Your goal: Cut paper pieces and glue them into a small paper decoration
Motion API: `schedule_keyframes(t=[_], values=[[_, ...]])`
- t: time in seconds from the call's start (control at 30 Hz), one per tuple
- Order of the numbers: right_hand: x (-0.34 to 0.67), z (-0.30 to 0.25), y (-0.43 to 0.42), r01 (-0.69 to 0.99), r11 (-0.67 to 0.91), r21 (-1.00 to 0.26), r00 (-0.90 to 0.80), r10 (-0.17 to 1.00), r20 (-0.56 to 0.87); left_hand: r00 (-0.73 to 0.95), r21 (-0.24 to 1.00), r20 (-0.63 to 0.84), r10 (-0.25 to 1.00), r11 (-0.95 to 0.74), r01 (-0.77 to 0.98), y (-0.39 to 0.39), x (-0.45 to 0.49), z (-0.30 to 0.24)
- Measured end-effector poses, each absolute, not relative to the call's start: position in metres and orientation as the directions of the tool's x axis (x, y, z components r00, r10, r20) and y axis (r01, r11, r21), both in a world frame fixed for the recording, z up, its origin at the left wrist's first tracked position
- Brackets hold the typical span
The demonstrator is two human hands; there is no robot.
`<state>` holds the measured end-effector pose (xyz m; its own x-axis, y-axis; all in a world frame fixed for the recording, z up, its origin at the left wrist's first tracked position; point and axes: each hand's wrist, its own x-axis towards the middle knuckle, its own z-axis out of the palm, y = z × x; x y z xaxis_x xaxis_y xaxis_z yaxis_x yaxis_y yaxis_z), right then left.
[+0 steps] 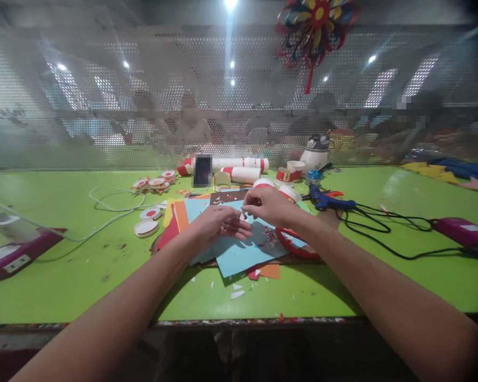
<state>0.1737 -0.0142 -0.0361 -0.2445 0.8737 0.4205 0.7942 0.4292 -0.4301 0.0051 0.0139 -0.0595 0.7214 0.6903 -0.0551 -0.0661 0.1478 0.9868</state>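
Note:
My right hand [269,206] is closed in a pinch on a small white paper piece [242,216], above the stack of coloured paper. Just below it my left hand [225,223] is turned partly palm up, fingers stretched and apart, close to the same piece. Under both hands lie light blue sheets [239,260], strewn with small red and white scraps [271,236]. A red loop [289,241], perhaps a scissors handle, shows partly beneath my right forearm. Orange, yellow and red sheets [171,228] stick out to the left of the blue ones.
Paper cups [242,174] lie stacked behind the paper. A blue glue gun [329,200] with a black cable rests at right, near a purple power strip [466,232]. Another power strip [16,257] is at left. White-rimmed discs [146,228] and a kettle-like bottle [315,154] stand farther back.

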Motion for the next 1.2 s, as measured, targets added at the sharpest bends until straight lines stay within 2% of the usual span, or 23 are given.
schedule_keyframes(t=[0.4,0.7,0.87,1.2], values=[[0.1723,-0.0385,-0.0134,0.761,0.463,-0.455,-0.238,0.851,0.467,0.700,0.987,-0.047,0.712,0.140,-0.077,0.0130,0.0061,-0.0600],[0.1739,-0.0412,-0.0111,0.728,0.486,-0.484,-0.253,0.846,0.470,0.729,0.976,-0.015,0.684,0.169,-0.139,0.0147,0.0050,-0.0637],[0.1729,-0.0392,-0.0124,0.715,0.485,-0.503,-0.237,0.845,0.479,0.721,0.986,-0.012,0.693,0.128,-0.107,0.0127,0.0060,-0.0617],[0.1726,-0.0408,-0.0103,0.608,0.465,-0.644,-0.194,0.873,0.447,0.688,0.994,-0.026,0.725,0.092,-0.060,0.0107,0.0066,-0.0585]])
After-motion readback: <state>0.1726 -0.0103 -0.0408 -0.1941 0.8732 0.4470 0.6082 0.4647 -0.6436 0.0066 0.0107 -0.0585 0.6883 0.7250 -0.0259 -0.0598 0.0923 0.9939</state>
